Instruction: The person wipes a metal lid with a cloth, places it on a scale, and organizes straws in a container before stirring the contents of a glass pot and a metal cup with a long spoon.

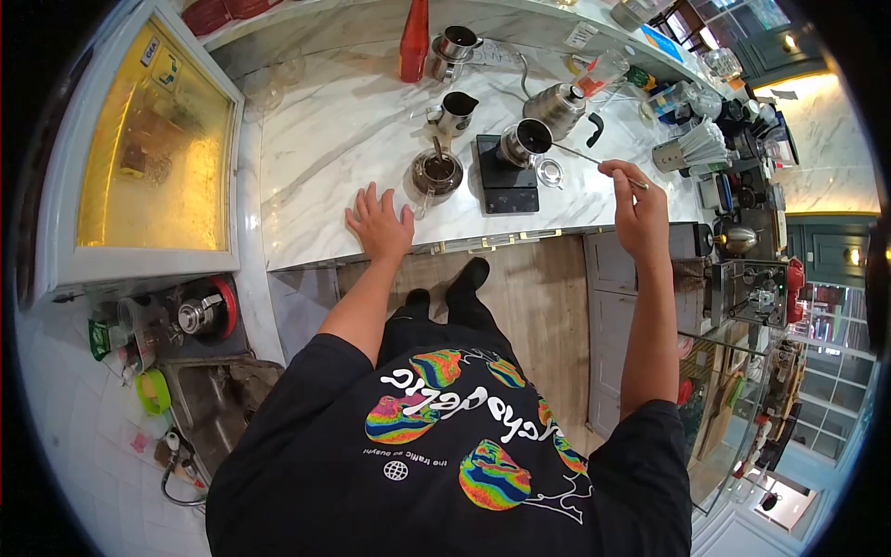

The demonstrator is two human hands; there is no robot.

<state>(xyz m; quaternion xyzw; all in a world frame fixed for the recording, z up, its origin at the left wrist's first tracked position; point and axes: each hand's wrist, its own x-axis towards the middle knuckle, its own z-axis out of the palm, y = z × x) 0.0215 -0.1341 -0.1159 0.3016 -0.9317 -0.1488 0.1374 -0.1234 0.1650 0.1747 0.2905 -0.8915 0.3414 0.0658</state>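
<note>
My right hand is closed around the handle end of a long thin metal spoon. The spoon's far end reaches the rim of a metal cup with dark contents. That cup stands on a black digital scale, with a small round metal lid beside it. My left hand lies on the marble counter near its front edge, fingers spread and holding nothing. To its upper right is a glass jar with dark contents and a utensil in it. Behind the jar stands a metal pitcher.
A gooseneck kettle stands behind the scale. Farther back are a red bottle and stacked metal coffee filters. White straws stand at the right. A yellow-lit cabinet and a sink are at my left.
</note>
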